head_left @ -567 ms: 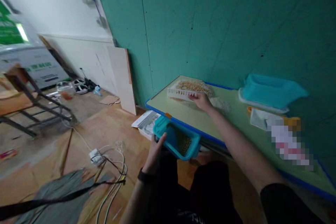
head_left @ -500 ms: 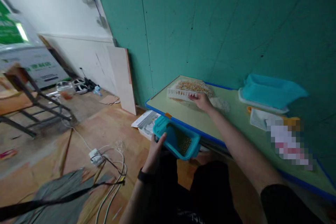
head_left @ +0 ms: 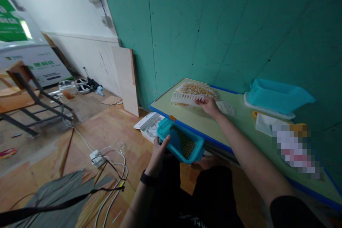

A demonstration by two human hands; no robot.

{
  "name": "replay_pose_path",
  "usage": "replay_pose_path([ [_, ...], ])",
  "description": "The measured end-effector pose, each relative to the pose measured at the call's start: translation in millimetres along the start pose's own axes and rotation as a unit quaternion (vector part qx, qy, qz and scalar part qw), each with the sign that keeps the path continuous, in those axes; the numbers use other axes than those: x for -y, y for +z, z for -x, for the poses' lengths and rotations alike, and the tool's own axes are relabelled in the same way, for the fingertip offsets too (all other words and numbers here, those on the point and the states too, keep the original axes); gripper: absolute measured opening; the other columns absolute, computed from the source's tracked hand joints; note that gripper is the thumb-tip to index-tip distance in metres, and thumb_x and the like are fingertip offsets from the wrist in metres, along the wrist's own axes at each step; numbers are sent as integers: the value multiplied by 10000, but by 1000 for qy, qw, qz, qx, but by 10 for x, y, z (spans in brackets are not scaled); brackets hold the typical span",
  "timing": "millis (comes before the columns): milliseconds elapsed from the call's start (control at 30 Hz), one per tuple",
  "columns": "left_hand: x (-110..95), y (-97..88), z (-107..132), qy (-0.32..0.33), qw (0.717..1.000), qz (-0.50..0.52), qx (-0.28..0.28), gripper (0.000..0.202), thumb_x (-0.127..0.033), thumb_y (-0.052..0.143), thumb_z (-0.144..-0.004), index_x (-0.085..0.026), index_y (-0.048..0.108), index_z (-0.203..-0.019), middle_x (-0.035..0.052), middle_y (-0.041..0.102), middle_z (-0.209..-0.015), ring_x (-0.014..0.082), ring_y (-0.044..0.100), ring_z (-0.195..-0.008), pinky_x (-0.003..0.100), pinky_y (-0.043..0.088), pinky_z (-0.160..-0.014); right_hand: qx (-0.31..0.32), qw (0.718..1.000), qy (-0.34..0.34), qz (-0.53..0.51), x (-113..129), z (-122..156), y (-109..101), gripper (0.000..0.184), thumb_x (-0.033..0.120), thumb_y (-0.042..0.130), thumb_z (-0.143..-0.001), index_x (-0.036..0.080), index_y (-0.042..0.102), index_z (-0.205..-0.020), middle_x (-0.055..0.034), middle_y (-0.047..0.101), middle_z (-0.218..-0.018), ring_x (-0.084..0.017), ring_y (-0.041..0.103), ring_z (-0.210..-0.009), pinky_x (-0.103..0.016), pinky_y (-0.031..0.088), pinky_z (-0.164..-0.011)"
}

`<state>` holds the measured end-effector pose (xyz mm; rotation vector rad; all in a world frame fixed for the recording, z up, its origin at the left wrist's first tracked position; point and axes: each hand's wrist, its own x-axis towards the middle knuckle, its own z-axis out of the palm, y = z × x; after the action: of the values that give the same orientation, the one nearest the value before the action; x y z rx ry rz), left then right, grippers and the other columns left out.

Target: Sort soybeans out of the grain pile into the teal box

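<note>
My left hand (head_left: pixel 160 149) grips the left end of a turquoise plastic bin (head_left: pixel 197 156) at the table's front edge. Tan, bean-like grains (head_left: pixel 187 145) lie in the bin's right part. Over the table, my right hand (head_left: pixel 210 106) is closed on the right end of a white slotted plastic piece (head_left: pixel 184 99), which stands on its long side. Just behind that piece spreads a heap of tan grains (head_left: pixel 196 88), with some paler grains around it. A smaller whitish heap (head_left: pixel 226 108) lies beside my right wrist.
A second turquoise bin (head_left: pixel 280 94) sits on a white lid at the table's right, near a white scoop-like container (head_left: pixel 263 123). An open white box (head_left: pixel 149 128) is on the floor. Cables and a power strip (head_left: pixel 96 158) lie left, beyond them a chair (head_left: pixel 32 96).
The whole view has shifted slightly. Both hands keep their holds on the bin and the slotted piece, with little visible movement against the table.
</note>
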<state>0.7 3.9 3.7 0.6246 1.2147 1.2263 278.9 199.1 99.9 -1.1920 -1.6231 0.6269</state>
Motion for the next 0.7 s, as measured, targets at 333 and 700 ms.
replay_pose_path([
  [333, -7, 7, 51, 1, 1000, 19, 16, 930, -680, 974, -846, -289, 537, -1568, 200, 674, -1626, 392, 812, -1293, 404, 767, -787, 33, 999, 28, -28, 86, -56, 142, 341, 518, 1018, -786, 214, 871, -832, -80, 889, -888, -348, 864, -950, -503, 700, -955],
  [700, 0, 9, 41, 4, 1000, -4, -1, 938, -721, 963, -822, -281, 548, -1539, 209, 661, -1619, 412, 798, -1302, 423, 769, -742, 59, 996, 33, -59, 93, -19, 46, 455, 624, 1042, -693, 225, 861, -819, -90, 887, -884, -362, 864, -955, -521, 703, -947],
])
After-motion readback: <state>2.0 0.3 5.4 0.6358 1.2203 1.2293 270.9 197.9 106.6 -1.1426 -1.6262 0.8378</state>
